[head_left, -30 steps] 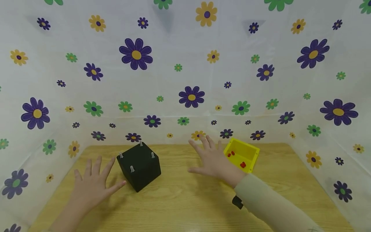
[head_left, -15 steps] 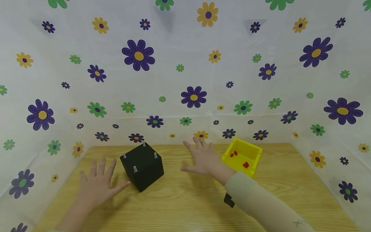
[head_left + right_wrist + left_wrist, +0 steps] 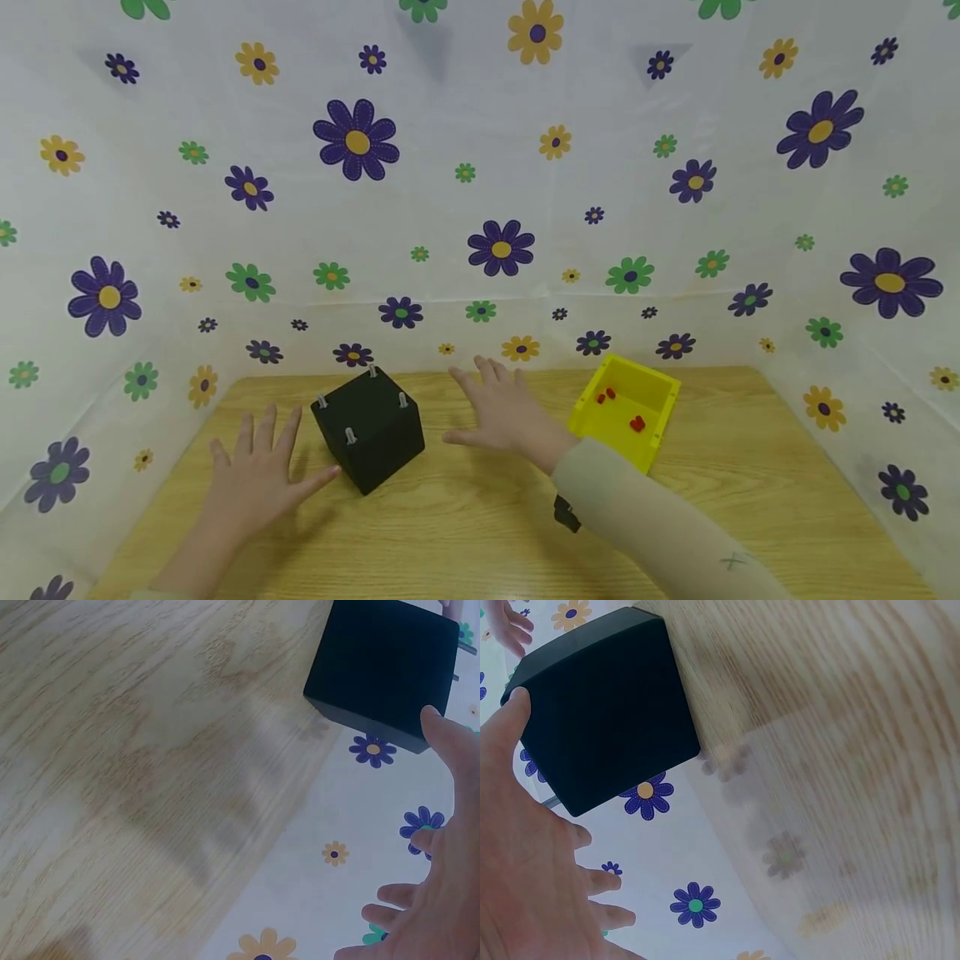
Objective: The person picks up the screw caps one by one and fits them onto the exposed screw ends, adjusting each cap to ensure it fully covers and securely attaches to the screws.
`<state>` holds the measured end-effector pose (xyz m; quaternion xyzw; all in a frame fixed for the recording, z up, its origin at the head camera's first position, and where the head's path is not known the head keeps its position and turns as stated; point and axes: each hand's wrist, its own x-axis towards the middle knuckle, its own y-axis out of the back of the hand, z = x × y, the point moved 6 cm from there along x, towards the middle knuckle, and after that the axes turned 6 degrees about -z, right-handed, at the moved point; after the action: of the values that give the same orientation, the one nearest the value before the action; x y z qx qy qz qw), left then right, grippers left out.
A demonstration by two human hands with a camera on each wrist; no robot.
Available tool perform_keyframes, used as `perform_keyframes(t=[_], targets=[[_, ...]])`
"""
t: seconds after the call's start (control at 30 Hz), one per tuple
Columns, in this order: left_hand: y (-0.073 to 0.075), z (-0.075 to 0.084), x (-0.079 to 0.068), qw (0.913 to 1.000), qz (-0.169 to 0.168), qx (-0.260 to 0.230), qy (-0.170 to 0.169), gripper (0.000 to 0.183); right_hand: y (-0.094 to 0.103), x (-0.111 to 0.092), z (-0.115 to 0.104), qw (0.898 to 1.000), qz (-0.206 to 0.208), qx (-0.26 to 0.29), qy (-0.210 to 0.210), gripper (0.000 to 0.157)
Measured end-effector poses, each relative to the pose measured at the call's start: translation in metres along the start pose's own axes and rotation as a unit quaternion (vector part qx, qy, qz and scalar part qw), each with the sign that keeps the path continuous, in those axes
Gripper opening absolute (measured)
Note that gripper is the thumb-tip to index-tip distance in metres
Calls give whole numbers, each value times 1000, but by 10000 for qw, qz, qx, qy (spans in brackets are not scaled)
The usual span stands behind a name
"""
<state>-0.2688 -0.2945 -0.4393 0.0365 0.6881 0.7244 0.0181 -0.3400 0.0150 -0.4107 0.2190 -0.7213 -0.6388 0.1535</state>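
A black box [image 3: 367, 429] with several metal bolts standing up from its top sits on the wooden table, left of centre in the head view. My left hand [image 3: 253, 483] hovers at the box's left side, fingers spread and thumb pointing toward it. On the other side, a gap apart from the box, my right hand [image 3: 502, 412] is held above the table with its fingers spread too. Neither hand holds anything. In both wrist views the thumb overlaps the black box [image 3: 607, 712]; contact cannot be told.
A yellow open bin [image 3: 633, 383] stands at the back right, partly behind the right forearm. Several small red pieces [image 3: 637, 424] lie in it. A small black device [image 3: 567, 513] shows under the right wrist. A flower-patterned white sheet [image 3: 450, 217] encloses the back and sides.
My right hand has moved left, away from the yellow bin and closer to the black box. My left hand stays beside the box. The box has not moved on the table.
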Motion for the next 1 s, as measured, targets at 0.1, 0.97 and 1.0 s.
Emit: perform_keyframes(t=[0.1,0.97,1.0], targets=[[1,0,0,10000,46,30,10,117,0,2,-4,10000,-24,8,32,99],[-5,9,3,9999,-13,-134,-64,116,-25,24,-29,9996,-211,5,202,97],[-5,10,3,9999,0,-131,-60,116,-26,24,-29,9995,-221,19,210,97]])
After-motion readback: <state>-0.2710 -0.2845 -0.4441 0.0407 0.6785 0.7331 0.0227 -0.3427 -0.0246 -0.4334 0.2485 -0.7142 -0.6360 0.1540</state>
